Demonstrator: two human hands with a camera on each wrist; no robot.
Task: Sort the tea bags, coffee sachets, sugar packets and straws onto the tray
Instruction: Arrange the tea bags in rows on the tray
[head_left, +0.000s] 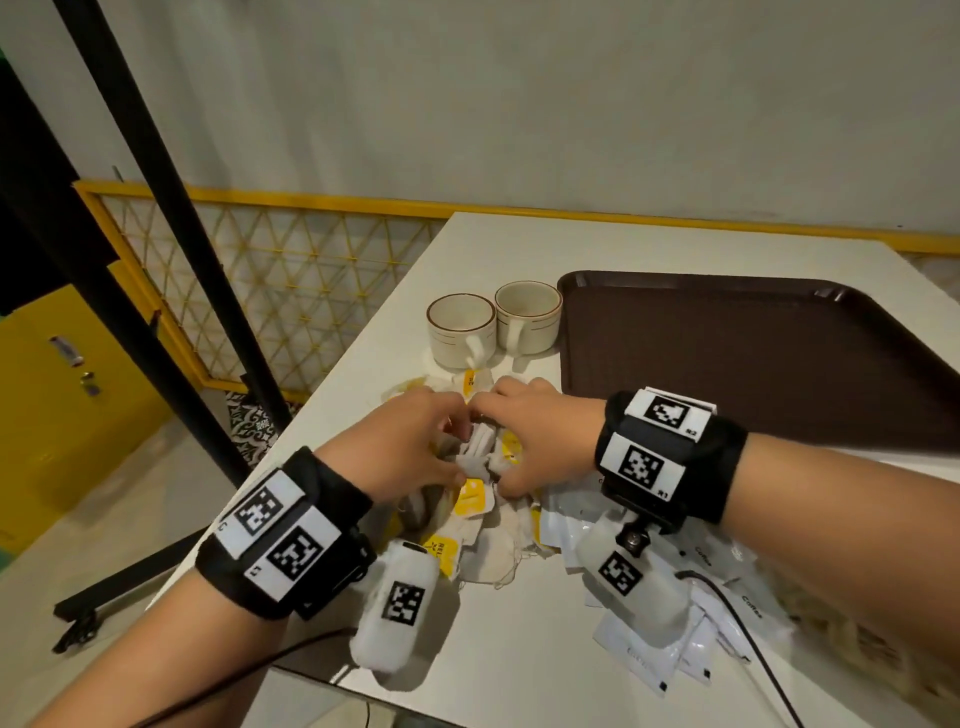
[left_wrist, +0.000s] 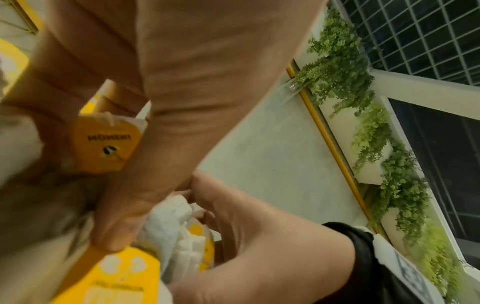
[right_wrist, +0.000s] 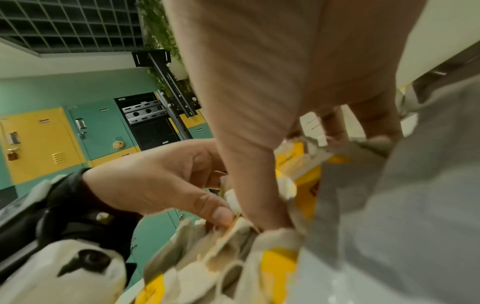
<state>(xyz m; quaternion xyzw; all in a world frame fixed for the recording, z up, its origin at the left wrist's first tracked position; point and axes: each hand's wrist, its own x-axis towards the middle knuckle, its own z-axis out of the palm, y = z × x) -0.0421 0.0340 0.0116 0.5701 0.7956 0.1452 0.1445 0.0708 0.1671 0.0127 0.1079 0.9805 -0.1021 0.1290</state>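
A heap of tea bags (head_left: 483, 525) with yellow tags lies on the white table (head_left: 498, 670), just left of the brown tray (head_left: 753, 338). Both hands reach into the far end of the heap, fingers curled. My left hand (head_left: 447, 447) grips a bunch of tea bags (left_wrist: 174, 226), its thumb (left_wrist: 114, 236) on a yellow tag. My right hand (head_left: 501, 441) closes on the same bunch from the other side, and its fingers (right_wrist: 259, 201) dig into the bags. White coffee sachets (head_left: 670, 639) lie under my right wrist. Nothing lies on the tray.
Two cream cups (head_left: 460, 327) (head_left: 527, 314) stand side by side just beyond the hands, next to the tray's left rim. A black cable (head_left: 737, 613) runs across the sachets. The table's left edge is near my left wrist, with a black stand (head_left: 156, 156) beyond it.
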